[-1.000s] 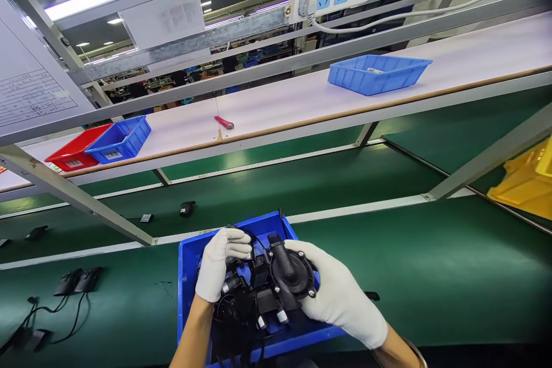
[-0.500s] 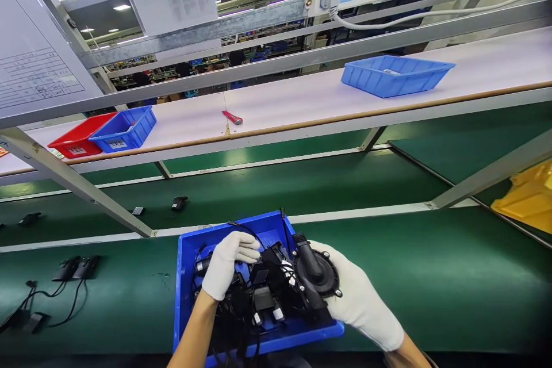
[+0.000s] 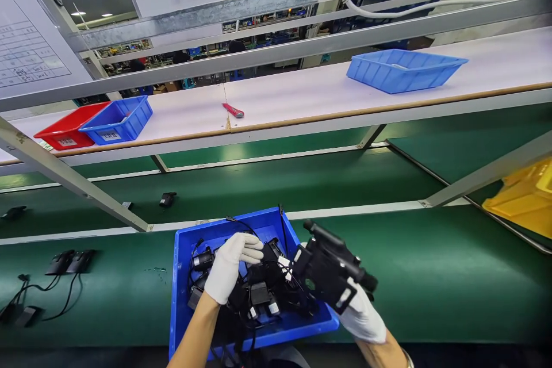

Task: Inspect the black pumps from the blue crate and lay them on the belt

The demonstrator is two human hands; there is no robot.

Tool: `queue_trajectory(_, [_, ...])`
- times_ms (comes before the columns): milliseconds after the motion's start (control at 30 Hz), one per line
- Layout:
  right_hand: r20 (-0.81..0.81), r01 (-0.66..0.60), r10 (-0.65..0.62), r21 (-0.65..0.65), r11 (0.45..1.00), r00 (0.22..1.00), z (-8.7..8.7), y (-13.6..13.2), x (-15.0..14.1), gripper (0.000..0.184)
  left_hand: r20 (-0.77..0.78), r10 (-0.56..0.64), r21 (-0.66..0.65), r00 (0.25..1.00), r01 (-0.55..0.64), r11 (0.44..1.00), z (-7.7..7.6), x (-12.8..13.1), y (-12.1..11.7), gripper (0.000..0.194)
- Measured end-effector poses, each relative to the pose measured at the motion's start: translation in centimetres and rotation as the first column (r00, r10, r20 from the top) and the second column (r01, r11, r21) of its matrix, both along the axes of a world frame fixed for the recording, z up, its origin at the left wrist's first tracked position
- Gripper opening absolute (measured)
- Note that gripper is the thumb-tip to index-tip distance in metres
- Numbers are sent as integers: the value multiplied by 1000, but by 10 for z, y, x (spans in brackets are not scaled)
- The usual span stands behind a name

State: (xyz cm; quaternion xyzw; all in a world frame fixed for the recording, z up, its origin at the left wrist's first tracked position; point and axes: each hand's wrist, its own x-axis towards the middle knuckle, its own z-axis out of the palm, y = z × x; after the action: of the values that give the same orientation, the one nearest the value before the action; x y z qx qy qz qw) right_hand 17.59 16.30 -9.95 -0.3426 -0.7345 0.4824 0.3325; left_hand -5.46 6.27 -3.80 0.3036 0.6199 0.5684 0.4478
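A blue bin (image 3: 173,293) full of black devices with cables stands in front of me. In my right hand (image 3: 364,313), gloved in white, is a black pump (image 3: 330,264) with pipe stubs, tilted over the bin's right side. The fingers grip it from its lower right, and part of that hand is hidden behind it. My left hand (image 3: 233,264), also gloved, hangs over the bin's left half with its fingers stretched out and nothing visible in them. Below it lie a dark cylindrical device (image 3: 202,260) and a small black box (image 3: 259,293) among tangled cables.
Black adapters (image 3: 69,263) with cables lie on the green surface (image 3: 409,276) at left. Farther back is another black device (image 3: 167,199). The shelf (image 3: 284,98) bears a red cutter (image 3: 233,110), a red bin (image 3: 71,126) and blue bins (image 3: 405,72). A yellow bin (image 3: 524,195) stands right.
My right hand has turned the pump over, so its round face no longer shows, and moved it slightly right. The left hand stays nearly where it was. The view has shifted a little.
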Motion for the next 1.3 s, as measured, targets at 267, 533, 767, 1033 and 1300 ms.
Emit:
queue_trajectory(267, [-126,6,-72,-456,890,989,22,-6,-36,55,-202,-31,21,979,36,999,6,53,-3,55])
queue_trajectory(533, [86,155,-132,-404,901,988,53,-18,-28,48,116,111,31,987,-115,993,-34,63,15,44])
queue_trajectory(767, [11,172,-182,-392,904,983,52,-16,-4,48,627,-184,196,757,76,978,-47,70,18,53])
queue_trajectory(1033, [286,270,-192,-264,926,939,47,-28,-18,57,78,44,46,996,-48,998,-31,71,16,45])
queue_trajectory(1300, [188,260,-208,-316,912,960,87,-10,-29,47,-181,-300,40,937,312,949,-24,32,26,62])
